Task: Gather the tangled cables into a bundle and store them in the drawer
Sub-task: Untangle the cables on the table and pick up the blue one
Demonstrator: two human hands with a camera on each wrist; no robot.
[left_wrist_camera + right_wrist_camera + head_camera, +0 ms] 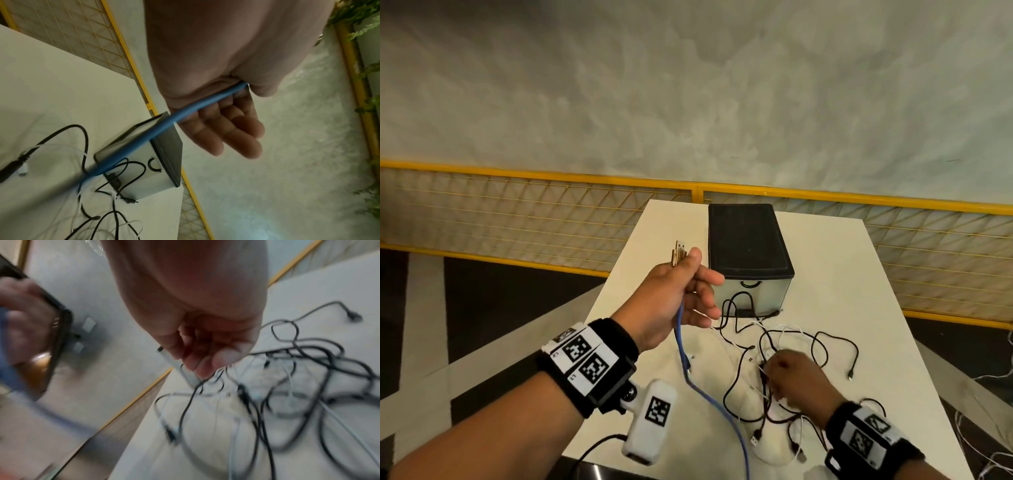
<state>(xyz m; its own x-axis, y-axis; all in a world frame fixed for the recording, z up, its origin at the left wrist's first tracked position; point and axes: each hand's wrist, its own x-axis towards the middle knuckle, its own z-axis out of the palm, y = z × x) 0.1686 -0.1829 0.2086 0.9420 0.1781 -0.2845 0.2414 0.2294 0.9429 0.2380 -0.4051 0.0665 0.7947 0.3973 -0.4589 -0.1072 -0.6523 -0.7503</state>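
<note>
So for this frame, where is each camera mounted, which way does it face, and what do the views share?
Head: worn on the head, looking forward and down at the white table; both forearms and hands show.
Left wrist: looks along the left hand pinching the blue cable.
Right wrist: looks along the right hand reaching into the tangled cables.
All three show the drawer box.

An indoor demonstration or lab space is suggested: a white table (859,308) is ringed by yellow mesh fencing (517,212) (grey plastered wall (688,85) behind).
</note>
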